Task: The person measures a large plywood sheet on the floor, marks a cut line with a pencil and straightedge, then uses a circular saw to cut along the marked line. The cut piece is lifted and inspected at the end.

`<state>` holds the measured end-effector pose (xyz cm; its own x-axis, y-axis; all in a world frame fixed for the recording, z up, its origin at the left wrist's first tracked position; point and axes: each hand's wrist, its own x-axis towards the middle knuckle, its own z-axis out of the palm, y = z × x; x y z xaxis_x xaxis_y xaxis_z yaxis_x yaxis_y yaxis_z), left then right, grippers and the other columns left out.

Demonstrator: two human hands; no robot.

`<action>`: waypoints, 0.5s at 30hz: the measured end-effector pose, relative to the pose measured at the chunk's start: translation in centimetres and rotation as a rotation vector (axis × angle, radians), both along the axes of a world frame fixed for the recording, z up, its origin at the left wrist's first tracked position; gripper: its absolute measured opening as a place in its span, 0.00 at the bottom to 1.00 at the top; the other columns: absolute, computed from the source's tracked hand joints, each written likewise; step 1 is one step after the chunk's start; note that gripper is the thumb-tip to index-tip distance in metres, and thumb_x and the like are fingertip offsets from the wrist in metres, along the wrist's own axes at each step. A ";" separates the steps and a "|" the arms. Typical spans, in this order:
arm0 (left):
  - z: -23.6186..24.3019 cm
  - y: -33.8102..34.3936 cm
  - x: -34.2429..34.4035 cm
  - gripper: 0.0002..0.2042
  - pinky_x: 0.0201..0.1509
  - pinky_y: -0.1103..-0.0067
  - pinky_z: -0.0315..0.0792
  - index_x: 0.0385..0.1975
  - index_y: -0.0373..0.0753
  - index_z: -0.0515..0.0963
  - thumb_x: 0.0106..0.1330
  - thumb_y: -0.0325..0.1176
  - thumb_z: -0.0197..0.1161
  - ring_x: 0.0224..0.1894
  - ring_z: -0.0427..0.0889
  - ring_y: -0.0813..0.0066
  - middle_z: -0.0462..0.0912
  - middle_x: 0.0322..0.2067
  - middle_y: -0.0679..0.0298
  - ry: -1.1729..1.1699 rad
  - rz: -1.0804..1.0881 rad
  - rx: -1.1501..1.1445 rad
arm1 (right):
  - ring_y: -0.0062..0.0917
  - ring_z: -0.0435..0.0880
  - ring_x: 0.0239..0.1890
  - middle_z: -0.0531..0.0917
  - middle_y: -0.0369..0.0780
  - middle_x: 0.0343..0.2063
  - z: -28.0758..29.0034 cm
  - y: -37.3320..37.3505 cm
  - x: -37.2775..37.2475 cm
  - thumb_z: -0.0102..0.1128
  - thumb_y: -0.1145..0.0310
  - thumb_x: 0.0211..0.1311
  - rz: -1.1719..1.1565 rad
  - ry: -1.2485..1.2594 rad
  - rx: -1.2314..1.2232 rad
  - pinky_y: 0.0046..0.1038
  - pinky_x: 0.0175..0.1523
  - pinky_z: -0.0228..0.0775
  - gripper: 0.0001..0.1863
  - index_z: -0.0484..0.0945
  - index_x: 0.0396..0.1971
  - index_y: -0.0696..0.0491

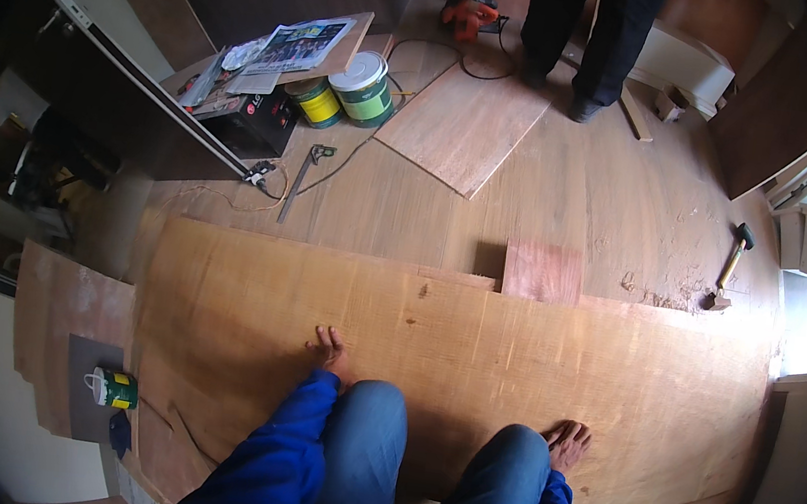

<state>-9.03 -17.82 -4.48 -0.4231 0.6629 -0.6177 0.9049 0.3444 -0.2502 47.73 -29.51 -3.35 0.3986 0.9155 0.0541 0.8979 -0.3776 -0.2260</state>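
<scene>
A large light-brown plywood sheet point(452, 349) lies in front of me, under my knees. My left hand point(327, 351) rests on it beside my left knee, fingers apart and holding nothing. Just right of my other knee, my right hand point(568, 445) presses on the same sheet with its fingers stretched out. A small square piece of reddish plywood point(543, 272) overlaps the sheet's far edge. Two dark knots mark the sheet's surface near the middle.
Another person's legs point(606, 35) stand at the far side, near a loose board point(470, 124) and a red power tool point(469, 18). A combination square point(304, 179), paint buckets point(361, 91), and a hammer point(738, 255) lie on the floor. At left stands a small green can point(116, 389).
</scene>
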 end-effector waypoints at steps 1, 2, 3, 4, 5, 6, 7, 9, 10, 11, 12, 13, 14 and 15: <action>-1.4 -0.2 -0.4 0.74 0.81 0.38 0.43 0.80 0.32 0.28 0.46 0.51 0.85 0.77 0.39 0.14 0.30 0.80 0.34 -0.011 -0.001 0.007 | 0.51 0.71 0.57 0.75 0.51 0.49 0.1 0.2 0.0 0.59 0.59 0.60 -0.040 0.069 -0.067 0.52 0.63 0.65 0.18 0.74 0.45 0.55; -2.8 -0.5 -0.9 0.69 0.80 0.37 0.44 0.81 0.33 0.31 0.52 0.47 0.83 0.77 0.41 0.13 0.33 0.80 0.34 0.030 -0.028 0.060 | 0.51 0.72 0.57 0.75 0.51 0.50 0.3 0.0 -0.1 0.60 0.59 0.60 -0.011 0.028 -0.066 0.52 0.63 0.65 0.19 0.74 0.45 0.55; -4.1 -1.0 -1.1 0.63 0.79 0.37 0.46 0.80 0.33 0.36 0.55 0.45 0.80 0.75 0.46 0.14 0.39 0.79 0.34 0.181 -0.229 0.260 | 0.51 0.72 0.57 0.74 0.51 0.50 0.3 0.1 -0.1 0.60 0.58 0.60 -0.006 0.020 -0.096 0.52 0.64 0.65 0.19 0.74 0.45 0.55; -5.1 -1.5 -1.3 0.58 0.78 0.36 0.49 0.80 0.32 0.40 0.58 0.42 0.77 0.74 0.52 0.15 0.45 0.78 0.35 0.472 -0.433 0.551 | 0.51 0.72 0.57 0.74 0.51 0.50 0.4 -0.2 -0.1 0.61 0.58 0.59 0.002 0.013 -0.085 0.52 0.64 0.65 0.20 0.74 0.45 0.55; -5.5 -1.9 -1.3 0.52 0.77 0.35 0.52 0.79 0.32 0.45 0.62 0.39 0.74 0.73 0.57 0.16 0.51 0.77 0.36 0.761 -0.586 0.883 | 0.51 0.72 0.57 0.74 0.51 0.50 0.1 -0.2 -0.1 0.62 0.57 0.58 -0.014 0.018 -0.104 0.53 0.64 0.64 0.21 0.74 0.45 0.56; -5.3 -2.1 -1.4 0.47 0.76 0.36 0.54 0.78 0.33 0.49 0.63 0.38 0.73 0.71 0.61 0.19 0.56 0.76 0.37 0.671 -0.546 0.850 | 0.51 0.72 0.57 0.74 0.51 0.50 -0.1 -0.6 0.0 0.62 0.57 0.58 0.019 -0.096 -0.110 0.52 0.64 0.64 0.21 0.74 0.45 0.56; -4.7 -1.9 -1.3 0.43 0.75 0.37 0.57 0.76 0.34 0.54 0.65 0.38 0.71 0.70 0.65 0.23 0.60 0.74 0.39 0.613 -0.556 0.879 | 0.52 0.72 0.56 0.74 0.51 0.50 -0.4 -1.0 0.3 0.62 0.58 0.58 0.053 -0.200 -0.076 0.52 0.64 0.64 0.21 0.74 0.45 0.56; -1.4 0.0 -0.7 0.35 0.73 0.40 0.61 0.71 0.35 0.63 0.67 0.39 0.69 0.68 0.70 0.29 0.68 0.71 0.41 0.309 -0.478 0.713 | 0.53 0.71 0.58 0.74 0.53 0.52 -1.6 -1.3 1.2 0.62 0.58 0.58 0.002 -0.134 -0.192 0.52 0.67 0.63 0.23 0.74 0.48 0.57; 0.6 2.4 -0.3 0.31 0.72 0.41 0.62 0.68 0.37 0.67 0.68 0.41 0.69 0.68 0.71 0.32 0.70 0.69 0.41 -0.013 -0.261 0.396 | 0.55 0.71 0.60 0.74 0.55 0.55 -1.9 -1.8 1.6 0.62 0.58 0.59 -0.041 0.030 -0.301 0.53 0.69 0.62 0.25 0.75 0.51 0.59; 2.8 5.9 -0.1 0.28 0.71 0.43 0.63 0.64 0.38 0.72 0.68 0.43 0.68 0.67 0.72 0.35 0.73 0.67 0.42 -0.216 -0.004 -0.049 | 0.56 0.70 0.61 0.74 0.56 0.56 -2.2 -2.0 2.3 0.61 0.58 0.60 -0.073 0.094 -0.370 0.52 0.72 0.60 0.26 0.74 0.53 0.61; 4.7 10.0 0.2 0.25 0.70 0.45 0.65 0.61 0.39 0.76 0.69 0.45 0.68 0.67 0.73 0.37 0.76 0.64 0.42 -0.342 0.114 -0.087 | 0.57 0.70 0.60 0.74 0.56 0.56 -2.3 -2.4 2.7 0.61 0.58 0.60 0.043 -0.050 -0.417 0.52 0.71 0.61 0.26 0.74 0.52 0.61; 6.2 14.5 1.0 0.22 0.69 0.47 0.66 0.57 0.40 0.80 0.69 0.47 0.67 0.66 0.74 0.40 0.78 0.62 0.42 -0.371 0.073 0.021 | 0.57 0.71 0.60 0.75 0.56 0.55 -2.3 -2.4 3.0 0.61 0.58 0.61 0.175 -0.238 -0.376 0.52 0.71 0.61 0.25 0.74 0.52 0.62; 7.1 19.3 2.2 0.23 0.59 0.50 0.74 0.50 0.38 0.85 0.66 0.51 0.70 0.50 0.86 0.43 0.88 0.46 0.45 -0.206 -0.112 0.338 | 0.57 0.71 0.59 0.75 0.56 0.54 -1.8 -2.5 3.2 0.61 0.59 0.61 0.310 -0.482 -0.239 0.51 0.70 0.61 0.25 0.74 0.51 0.62; 6.9 26.1 2.8 0.24 0.60 0.55 0.76 0.52 0.37 0.84 0.68 0.53 0.67 0.52 0.85 0.43 0.87 0.48 0.45 -0.621 0.136 0.539 | 0.57 0.71 0.58 0.75 0.57 0.52 -1.3 -2.1 3.3 0.60 0.60 0.61 0.276 -0.334 -0.323 0.52 0.68 0.62 0.23 0.74 0.49 0.62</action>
